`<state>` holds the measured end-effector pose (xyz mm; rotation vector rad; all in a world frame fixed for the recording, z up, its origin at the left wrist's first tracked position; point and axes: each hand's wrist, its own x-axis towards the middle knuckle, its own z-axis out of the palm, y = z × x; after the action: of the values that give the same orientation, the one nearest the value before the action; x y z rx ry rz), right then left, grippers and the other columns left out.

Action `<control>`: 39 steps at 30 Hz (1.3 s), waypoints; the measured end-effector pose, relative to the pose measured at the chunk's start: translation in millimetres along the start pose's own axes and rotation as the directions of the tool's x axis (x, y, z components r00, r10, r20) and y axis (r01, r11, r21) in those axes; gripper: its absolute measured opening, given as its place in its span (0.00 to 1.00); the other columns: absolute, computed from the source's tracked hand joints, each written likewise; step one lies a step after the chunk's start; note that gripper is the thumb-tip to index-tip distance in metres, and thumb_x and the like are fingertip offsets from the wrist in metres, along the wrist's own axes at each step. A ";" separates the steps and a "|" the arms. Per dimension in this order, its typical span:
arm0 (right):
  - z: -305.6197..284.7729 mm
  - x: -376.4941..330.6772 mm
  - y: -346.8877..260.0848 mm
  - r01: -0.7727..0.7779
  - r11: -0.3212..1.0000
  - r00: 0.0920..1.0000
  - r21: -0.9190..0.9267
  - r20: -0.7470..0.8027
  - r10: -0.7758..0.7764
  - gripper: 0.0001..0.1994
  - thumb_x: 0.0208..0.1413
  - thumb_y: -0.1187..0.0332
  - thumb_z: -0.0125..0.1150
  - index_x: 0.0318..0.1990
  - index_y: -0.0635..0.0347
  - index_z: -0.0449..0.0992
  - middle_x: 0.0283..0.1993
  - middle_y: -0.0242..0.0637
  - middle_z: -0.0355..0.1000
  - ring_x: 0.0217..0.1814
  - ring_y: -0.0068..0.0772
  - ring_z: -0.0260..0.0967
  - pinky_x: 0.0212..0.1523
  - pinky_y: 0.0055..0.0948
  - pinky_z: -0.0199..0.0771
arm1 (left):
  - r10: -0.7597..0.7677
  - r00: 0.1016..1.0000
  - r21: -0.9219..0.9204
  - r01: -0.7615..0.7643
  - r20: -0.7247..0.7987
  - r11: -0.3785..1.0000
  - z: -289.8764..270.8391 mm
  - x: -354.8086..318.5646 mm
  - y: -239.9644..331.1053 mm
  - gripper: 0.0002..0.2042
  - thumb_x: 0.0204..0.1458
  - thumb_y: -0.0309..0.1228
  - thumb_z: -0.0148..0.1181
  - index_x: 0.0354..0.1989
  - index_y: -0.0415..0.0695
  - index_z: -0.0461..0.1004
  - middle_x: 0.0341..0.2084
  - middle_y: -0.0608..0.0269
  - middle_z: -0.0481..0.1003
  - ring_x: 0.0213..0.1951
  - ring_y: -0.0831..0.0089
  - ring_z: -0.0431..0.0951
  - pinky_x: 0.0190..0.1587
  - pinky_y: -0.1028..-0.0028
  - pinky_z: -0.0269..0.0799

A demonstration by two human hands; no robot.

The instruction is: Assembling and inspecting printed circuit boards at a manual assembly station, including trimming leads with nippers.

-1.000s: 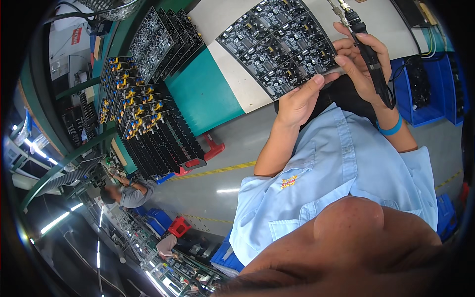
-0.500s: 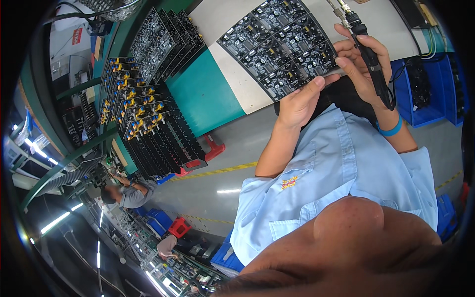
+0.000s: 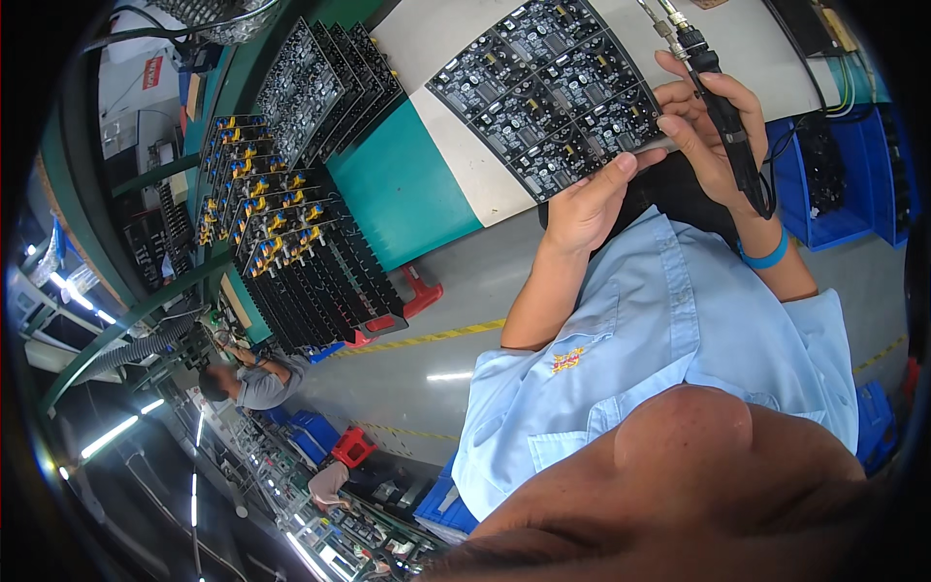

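A black panel of several joined circuit boards (image 3: pixel 545 99) is tilted over the white work surface in front of me. My left hand (image 3: pixel 586 206) grips its lower corner, thumb on top and the other fingers beneath. A black soldering iron (image 3: pixel 729 126) lies across my right hand (image 3: pixel 716 160), in the crook between thumb and index finger. Its metal end points up and away, beside the panel and apart from it. Other fingers of my right hand are at the panel's right edge; how firmly they press on it is hidden.
At left, racks hold upright circuit boards (image 3: pixel 308 92) and boards with yellow and blue parts (image 3: pixel 281 218). A green mat (image 3: pixel 398 199) covers the bench beside them. Blue bins (image 3: pixel 839 218) stand at right, near cables. Farther off, a person (image 3: pixel 262 383) in grey works.
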<state>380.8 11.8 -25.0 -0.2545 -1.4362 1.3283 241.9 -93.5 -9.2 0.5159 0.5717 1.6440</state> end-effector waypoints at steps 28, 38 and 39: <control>-1.9 2.9 -5.8 -0.016 1.000 1.000 0.009 0.023 0.016 0.29 0.55 0.87 0.62 0.63 0.59 0.60 0.68 0.66 0.62 0.52 0.37 0.76 0.49 0.26 0.80 | -0.028 1.000 0.014 0.028 -0.008 0.999 2.5 1.0 0.8 0.26 0.61 0.16 0.53 0.68 0.43 0.62 0.59 0.53 0.73 0.57 0.60 0.75 0.57 0.60 0.76; 23.6 2.7 -41.2 -0.230 0.971 0.967 0.071 -0.100 0.236 0.33 0.52 0.89 0.61 0.66 0.62 0.58 0.69 0.64 0.61 0.50 0.33 0.76 0.47 0.24 0.80 | -0.026 0.999 -0.061 0.023 -0.039 0.998 10.9 -28.6 10.4 0.25 0.60 0.18 0.54 0.67 0.43 0.64 0.60 0.50 0.72 0.60 0.56 0.74 0.63 0.58 0.71; 28.2 6.1 -46.8 -0.224 0.972 0.969 0.076 -0.086 0.231 0.33 0.52 0.89 0.61 0.66 0.62 0.58 0.69 0.64 0.61 0.50 0.33 0.76 0.47 0.24 0.80 | -0.010 0.999 -0.057 0.008 -0.040 0.998 13.8 -31.9 12.8 0.25 0.60 0.18 0.54 0.67 0.43 0.64 0.60 0.50 0.72 0.60 0.56 0.74 0.63 0.58 0.71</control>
<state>379.1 -15.7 22.5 -0.4443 -1.3104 1.5256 245.3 -125.5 9.1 0.4388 0.5550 1.6602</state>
